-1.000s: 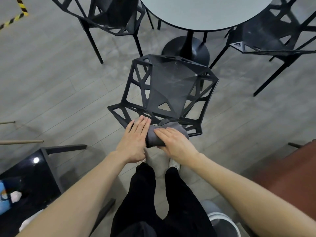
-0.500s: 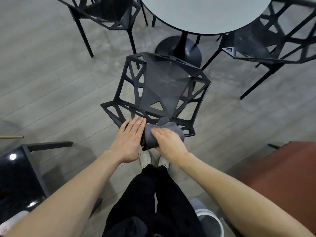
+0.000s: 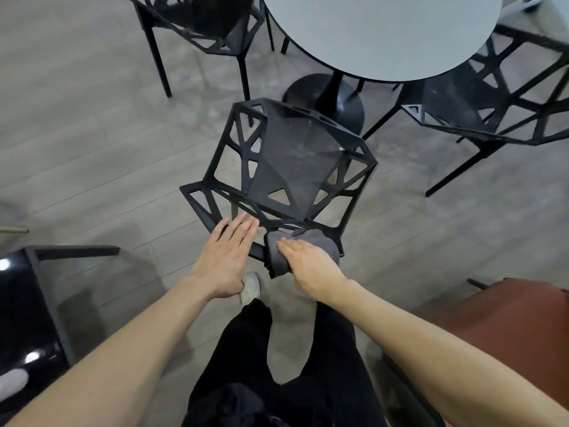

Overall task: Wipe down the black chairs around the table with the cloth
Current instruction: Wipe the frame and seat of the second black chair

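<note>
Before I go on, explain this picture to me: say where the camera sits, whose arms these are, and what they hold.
There is no machine here. The camera sits on a person's head and looks forward and down, so the two bare arms are their own. The right hand presses a grey cloth onto the top edge of the nearest black chair's back, fingers flat. The left hand rests flat on that edge beside the cloth, holding nothing. Beyond stands a round table with two more black chairs, one on the left, one on the right. Below are the person's dark trousers and a pale shoe.
</note>
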The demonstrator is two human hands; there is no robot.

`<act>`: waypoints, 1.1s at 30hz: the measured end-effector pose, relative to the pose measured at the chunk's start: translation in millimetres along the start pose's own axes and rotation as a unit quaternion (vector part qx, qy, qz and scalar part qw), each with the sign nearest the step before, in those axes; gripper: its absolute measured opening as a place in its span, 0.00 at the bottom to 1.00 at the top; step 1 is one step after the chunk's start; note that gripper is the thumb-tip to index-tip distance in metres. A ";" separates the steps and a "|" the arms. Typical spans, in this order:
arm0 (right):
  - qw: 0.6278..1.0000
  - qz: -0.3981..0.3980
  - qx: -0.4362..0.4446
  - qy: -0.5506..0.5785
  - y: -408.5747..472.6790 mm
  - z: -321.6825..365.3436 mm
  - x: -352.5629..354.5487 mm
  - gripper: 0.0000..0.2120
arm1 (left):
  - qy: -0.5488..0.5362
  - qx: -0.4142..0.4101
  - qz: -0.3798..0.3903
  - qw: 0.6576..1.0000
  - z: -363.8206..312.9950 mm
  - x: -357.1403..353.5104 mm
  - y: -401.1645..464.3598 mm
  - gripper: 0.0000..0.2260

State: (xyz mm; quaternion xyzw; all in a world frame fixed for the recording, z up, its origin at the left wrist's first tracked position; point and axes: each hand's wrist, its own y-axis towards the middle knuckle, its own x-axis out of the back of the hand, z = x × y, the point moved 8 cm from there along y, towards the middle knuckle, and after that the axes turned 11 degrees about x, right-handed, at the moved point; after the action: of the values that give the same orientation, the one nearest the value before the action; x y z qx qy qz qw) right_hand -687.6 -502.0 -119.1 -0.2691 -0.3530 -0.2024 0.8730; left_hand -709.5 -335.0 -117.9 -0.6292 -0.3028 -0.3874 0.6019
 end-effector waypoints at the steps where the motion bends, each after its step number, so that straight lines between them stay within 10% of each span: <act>1: 1.000 -0.005 0.012 0.013 -1.8 -4.1 -0.1 0.31 | 0.003 0.005 0.001 1.000 0.0 0.3 -0.2 0.61; 8: 0.992 0.114 -0.040 0.033 -50.4 -142.8 22.2 0.36 | 0.027 0.143 0.065 0.987 -3.7 6.5 -1.7 0.74; 18: 0.978 0.085 0.127 0.140 -16.5 -48.5 5.6 0.39 | -0.076 0.157 0.062 0.983 -60.1 7.5 -11.0 0.71; 25: 0.982 0.147 0.021 0.113 -36.1 -151.8 4.4 0.42 | -0.071 0.177 0.066 0.979 -59.6 6.5 -11.6 0.70; 33: 0.975 0.132 0.141 0.113 -23.1 -72.4 2.3 0.45 | -0.083 0.167 0.044 0.981 -55.9 6.1 -12.6 0.72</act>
State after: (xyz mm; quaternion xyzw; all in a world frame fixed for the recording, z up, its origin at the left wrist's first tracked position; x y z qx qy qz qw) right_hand -661.8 -564.6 -153.8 -0.1631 -0.2385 -0.0630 0.9553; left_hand -723.8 -389.9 -107.5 -0.5625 -0.3842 -0.2508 0.6878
